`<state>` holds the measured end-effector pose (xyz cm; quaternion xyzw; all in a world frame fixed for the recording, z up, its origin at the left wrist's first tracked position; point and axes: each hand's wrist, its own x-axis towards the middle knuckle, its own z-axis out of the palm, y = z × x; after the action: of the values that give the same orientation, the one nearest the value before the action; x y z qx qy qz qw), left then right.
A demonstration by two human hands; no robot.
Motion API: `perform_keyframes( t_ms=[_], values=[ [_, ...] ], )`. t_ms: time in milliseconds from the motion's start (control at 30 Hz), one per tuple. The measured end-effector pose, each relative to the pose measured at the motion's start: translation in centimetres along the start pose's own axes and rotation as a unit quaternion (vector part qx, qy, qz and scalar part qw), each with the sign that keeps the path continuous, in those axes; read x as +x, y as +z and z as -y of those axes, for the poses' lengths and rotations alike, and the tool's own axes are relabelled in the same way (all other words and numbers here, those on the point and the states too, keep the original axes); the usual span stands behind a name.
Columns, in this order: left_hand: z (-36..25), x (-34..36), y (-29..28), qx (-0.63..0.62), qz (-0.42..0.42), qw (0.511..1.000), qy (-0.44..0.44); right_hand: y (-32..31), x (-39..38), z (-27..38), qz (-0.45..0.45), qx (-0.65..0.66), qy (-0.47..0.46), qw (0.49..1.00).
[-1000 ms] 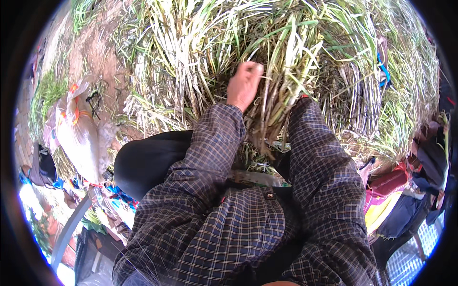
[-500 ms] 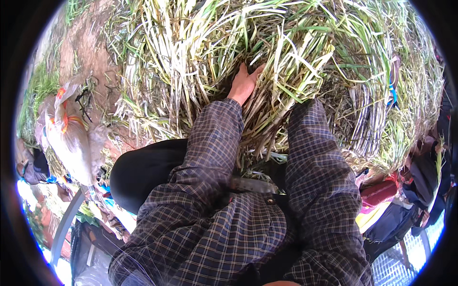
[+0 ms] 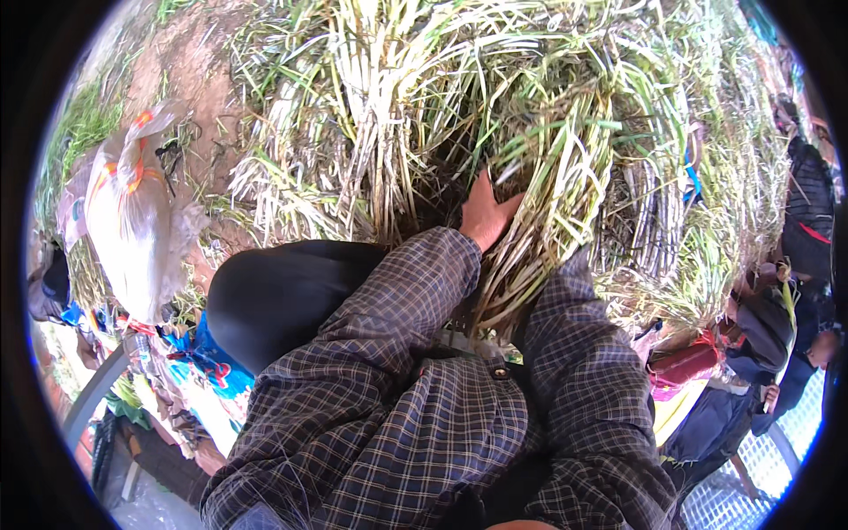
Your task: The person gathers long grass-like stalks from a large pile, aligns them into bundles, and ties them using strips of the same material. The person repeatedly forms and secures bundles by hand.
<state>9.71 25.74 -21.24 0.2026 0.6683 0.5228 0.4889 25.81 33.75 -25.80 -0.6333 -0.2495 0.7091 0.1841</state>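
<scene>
A thick bundle of long green and whitish stalks (image 3: 561, 190) leans toward me between my two forearms. My left hand (image 3: 488, 214) is at its left side, thumb and another digit showing and the rest hidden by leaves; it appears to grip the bundle. On the bundle's right side, my right sleeve (image 3: 572, 296) reaches in behind the stalks, which cover my right hand. Beyond and to the left spreads a large heap of similar stalks (image 3: 380, 115), some standing nearly upright. Another row of stalks (image 3: 649, 212) lies just right of the bundle.
At the left stands a pale plastic sack (image 3: 132, 225) with an orange tie, on reddish soil (image 3: 190, 75). My dark knee (image 3: 278, 296) juts up beside it. A blue strip (image 3: 692, 179) lies among stalks at right. People in dark clothes (image 3: 808, 199) are at the right edge.
The bundle has come nearer to my body, my left hand moving with it, down and slightly to the right. A dark gap shows among the stalks behind it. The view has shifted a little.
</scene>
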Motion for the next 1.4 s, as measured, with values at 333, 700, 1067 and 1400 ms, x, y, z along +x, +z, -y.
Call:
perform_keyframes(
  t_ms=[333, 700, 1067, 1400],
  values=[
    [-7.3, -9.5, 1.6, -0.321, 0.154, 0.923, 0.149, 0.0, -13.2, 2.9, -0.032, -0.182, -0.191, 0.964],
    [-6.5, -0.7, -3.5, -0.257, 0.159, 0.952, -0.05, 6.1, -12.2, 13.8, -0.126, -0.678, -0.231, 0.686],
    [-3.5, 2.3, -8.0, -0.159, -0.203, 0.966, 0.002, 4.0, -7.2, 8.2, -0.072, -0.381, -0.266, 0.883],
    [-2.7, 4.3, -6.7, 0.157, -0.125, 0.98, 0.013, 5.1, -1.3, 8.4, -0.097, -0.323, -0.286, 0.897]
  ],
)
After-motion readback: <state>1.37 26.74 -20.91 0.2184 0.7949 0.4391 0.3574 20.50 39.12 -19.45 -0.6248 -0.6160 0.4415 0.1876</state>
